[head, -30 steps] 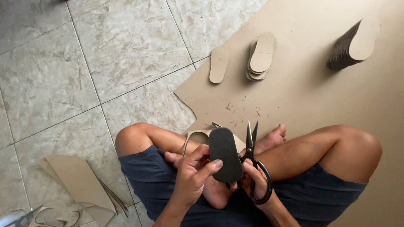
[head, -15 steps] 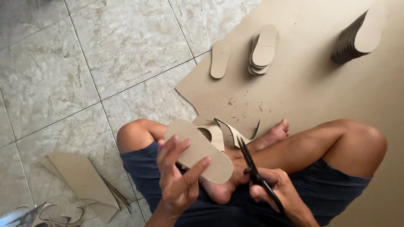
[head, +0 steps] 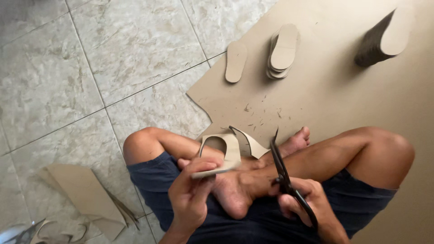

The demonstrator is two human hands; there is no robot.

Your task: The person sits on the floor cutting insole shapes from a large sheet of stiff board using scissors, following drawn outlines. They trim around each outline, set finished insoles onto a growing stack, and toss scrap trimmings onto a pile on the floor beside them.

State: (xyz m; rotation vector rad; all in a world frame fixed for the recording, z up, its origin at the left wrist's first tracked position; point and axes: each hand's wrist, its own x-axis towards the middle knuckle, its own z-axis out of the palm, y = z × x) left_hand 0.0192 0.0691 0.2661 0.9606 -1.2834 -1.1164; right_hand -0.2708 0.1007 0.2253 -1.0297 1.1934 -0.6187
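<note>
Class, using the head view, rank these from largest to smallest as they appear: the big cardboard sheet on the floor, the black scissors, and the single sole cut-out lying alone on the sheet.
1. Big cardboard sheet
2. Black scissors, though nearness to the camera enlarges them
3. Single sole cut-out

cut-out sole (head: 216, 171): blurred in left hand (head: 192, 199) | scissors (head: 289, 183): handles hidden inside right hand (head: 302, 203) | offcuts (head: 58, 230): cut off, far left

I count one pair of scissors (head: 289, 180), one cut sole piece (head: 216, 169) pinched, one loose sole (head: 236, 61), two sole stacks (head: 283, 50), and one big cardboard sheet (head: 334, 99).
</note>
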